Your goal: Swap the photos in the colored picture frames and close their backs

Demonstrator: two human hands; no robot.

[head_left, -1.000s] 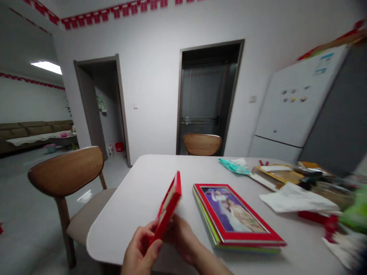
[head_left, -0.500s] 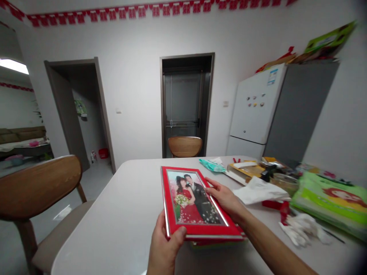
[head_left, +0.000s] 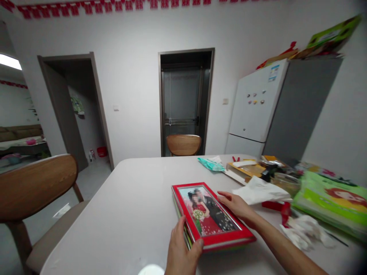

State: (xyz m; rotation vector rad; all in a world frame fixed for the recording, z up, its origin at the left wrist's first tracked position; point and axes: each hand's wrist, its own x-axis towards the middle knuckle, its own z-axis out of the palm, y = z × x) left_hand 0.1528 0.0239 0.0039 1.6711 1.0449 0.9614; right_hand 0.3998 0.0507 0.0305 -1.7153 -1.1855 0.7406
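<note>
A red picture frame with a photo of a couple lies face up on the table, on top of something thin with a green edge. My left hand grips its near left corner, the thumb on the front edge and the fingers along the left side. At the long right side, my right hand has its fingers stretched out, with the fingertips at the rim. The right thumb is hidden.
On the white table, a white paper, a crumpled white cloth, a green package and a teal packet lie to the right and back. A white round object shows at the near edge. A wooden chair stands left.
The picture frame has come down and to the right, onto the table over the green-edged thing. Both hands moved with it, and the right fingers have loosened from its side.
</note>
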